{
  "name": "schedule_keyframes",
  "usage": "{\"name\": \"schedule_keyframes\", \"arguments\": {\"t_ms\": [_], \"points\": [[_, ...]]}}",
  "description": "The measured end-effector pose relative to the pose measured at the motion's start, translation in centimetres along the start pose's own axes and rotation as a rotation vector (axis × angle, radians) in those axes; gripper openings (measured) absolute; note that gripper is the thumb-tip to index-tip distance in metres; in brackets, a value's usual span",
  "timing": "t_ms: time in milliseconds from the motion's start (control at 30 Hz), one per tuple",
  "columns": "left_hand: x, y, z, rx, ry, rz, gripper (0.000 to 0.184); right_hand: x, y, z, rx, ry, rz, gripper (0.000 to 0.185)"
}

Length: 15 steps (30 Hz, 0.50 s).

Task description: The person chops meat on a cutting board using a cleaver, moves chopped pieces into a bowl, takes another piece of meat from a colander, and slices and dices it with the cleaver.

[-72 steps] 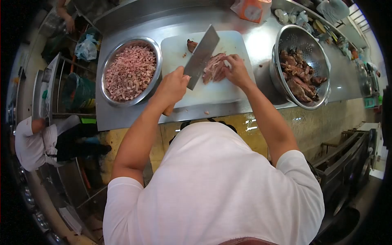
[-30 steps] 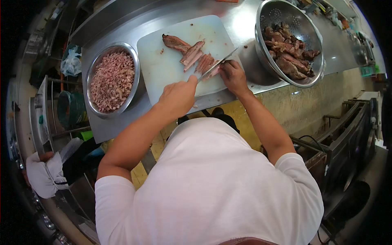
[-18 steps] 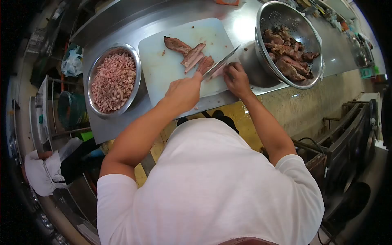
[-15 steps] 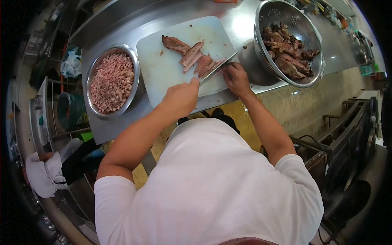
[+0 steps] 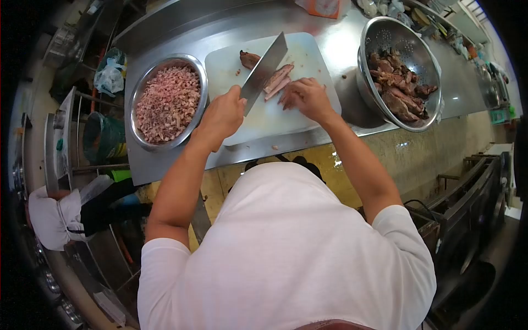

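My left hand [image 5: 223, 116] is closed around the handle of a broad knife [image 5: 265, 72], its blade raised and slanting over a white cutting board [image 5: 247, 126]. On the board, strips of cooked meat [image 5: 278, 80] lie to the right of the blade, and a darker piece of meat [image 5: 249, 59] is partly hidden behind it. My right hand [image 5: 309, 99] has its fingers curled down over meat slices at the board's right side, which it mostly covers.
A steel bowl [image 5: 203, 82] of chopped meat stands left of the board. To the right, a steel colander [image 5: 363, 71] holds larger cooked pieces. Both rest on a steel counter [image 5: 181, 165]. An orange-and-white package [image 5: 324, 7] lies at the back. Another person [image 5: 52, 217] is at far left.
The knife has lifted off the slices and swung left with my left hand. My right hand has moved from the board's edge onto the slices. The view has shifted slightly.
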State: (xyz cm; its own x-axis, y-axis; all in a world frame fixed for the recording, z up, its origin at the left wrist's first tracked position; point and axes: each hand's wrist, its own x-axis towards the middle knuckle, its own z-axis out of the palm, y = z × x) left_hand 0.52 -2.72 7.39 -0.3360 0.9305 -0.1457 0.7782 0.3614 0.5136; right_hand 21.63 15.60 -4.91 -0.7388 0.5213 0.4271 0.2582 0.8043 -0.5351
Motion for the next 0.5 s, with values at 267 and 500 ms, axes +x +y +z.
{"name": "schedule_keyframes", "arguments": {"t_ms": [267,500], "points": [[-1.1,-3.1,0.1,-0.169,0.065,-0.039,0.025,3.6,-2.2,2.9,-0.339,-0.216,-0.023,0.031],[-0.8,-1.9,-1.1,-0.413,0.06,-0.153,0.027,3.3,-1.7,4.1,-0.264,-0.145,-0.278,0.029]]}}
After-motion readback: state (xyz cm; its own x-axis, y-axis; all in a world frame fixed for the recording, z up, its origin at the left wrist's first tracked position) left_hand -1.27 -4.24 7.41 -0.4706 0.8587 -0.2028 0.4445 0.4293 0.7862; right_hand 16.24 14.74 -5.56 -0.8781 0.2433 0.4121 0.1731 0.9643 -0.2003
